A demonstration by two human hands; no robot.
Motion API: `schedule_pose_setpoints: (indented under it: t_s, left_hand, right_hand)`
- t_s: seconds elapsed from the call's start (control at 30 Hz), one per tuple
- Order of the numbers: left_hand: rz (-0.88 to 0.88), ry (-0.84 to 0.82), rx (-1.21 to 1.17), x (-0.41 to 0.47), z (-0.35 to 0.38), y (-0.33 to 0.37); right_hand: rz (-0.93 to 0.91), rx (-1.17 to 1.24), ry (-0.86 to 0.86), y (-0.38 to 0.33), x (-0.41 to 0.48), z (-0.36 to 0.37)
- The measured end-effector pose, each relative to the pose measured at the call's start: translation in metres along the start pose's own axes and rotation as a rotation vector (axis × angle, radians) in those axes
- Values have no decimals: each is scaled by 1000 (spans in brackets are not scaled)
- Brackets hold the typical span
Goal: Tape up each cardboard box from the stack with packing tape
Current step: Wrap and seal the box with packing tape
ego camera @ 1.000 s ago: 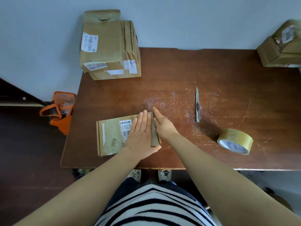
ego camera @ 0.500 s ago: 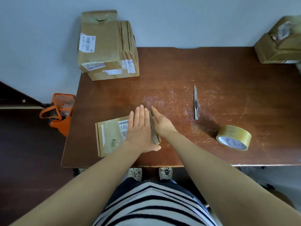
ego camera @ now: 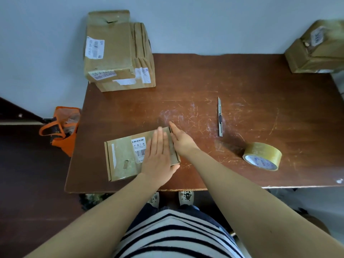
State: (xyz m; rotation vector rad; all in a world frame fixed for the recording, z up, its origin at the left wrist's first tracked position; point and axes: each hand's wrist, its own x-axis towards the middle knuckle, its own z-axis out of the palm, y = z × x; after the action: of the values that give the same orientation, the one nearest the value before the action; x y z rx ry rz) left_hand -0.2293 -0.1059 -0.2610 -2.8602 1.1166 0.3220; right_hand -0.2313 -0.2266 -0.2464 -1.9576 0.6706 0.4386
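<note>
A small flat cardboard box point(ego camera: 123, 157) with a white barcode label lies near the front left of the brown table point(ego camera: 242, 86). My left hand point(ego camera: 158, 157) rests flat on the box's right half, fingers straight and together. My right hand point(ego camera: 181, 138) presses with straight fingers against the box's right side. A roll of clear packing tape point(ego camera: 262, 156) lies on its side to the right, away from both hands.
A stack of larger cardboard boxes point(ego camera: 117, 53) stands at the table's back left corner; more boxes point(ego camera: 316, 51) sit at the back right. A slim utility knife point(ego camera: 220, 117) lies mid-table. An orange bag point(ego camera: 61, 129) sits on the floor to the left.
My left hand has slid slightly back toward me across the box top. The right hand stays against the box's right side. The view shifted a little.
</note>
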Motion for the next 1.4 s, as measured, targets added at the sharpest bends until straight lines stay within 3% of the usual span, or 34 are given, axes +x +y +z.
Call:
schedule_pose_setpoints:
  t_s: [0.17,0.27,0.33,0.47,0.53,0.6,0.73,1.07,1.3,1.4]
  left_hand:
    - [-40,-221,-67,1,-16,1]
    - [-41,-110,-208,3,-37,10]
    - [17,-15,-307,3,-48,21]
    - [174,38,-478,18,-64,51]
    - [139,-23,-576,24,-66,62]
    - [74,-93,-652,29,-67,72]
    - [23,-184,-740,33,-66,91]
    - [-38,-245,-816,26,-66,90]
    - [-134,-377,-908,23,-58,90]
    - [-269,-448,-1110,23,-58,95]
  right_hand:
    - [-34,38,31,2,-11,-23]
    - [12,-99,294,22,-18,-64]
    - [117,-234,377,39,-22,-92]
    - [345,-804,304,61,-46,-138]
    - [451,-913,260,69,-59,-153]
    - [518,-799,188,80,-64,-160]
    - [467,-585,62,87,-57,-165]
    - [624,-960,-225,73,-43,-164]
    - [683,-891,-395,44,-49,-174]
    - [657,-784,-318,48,-52,-171]
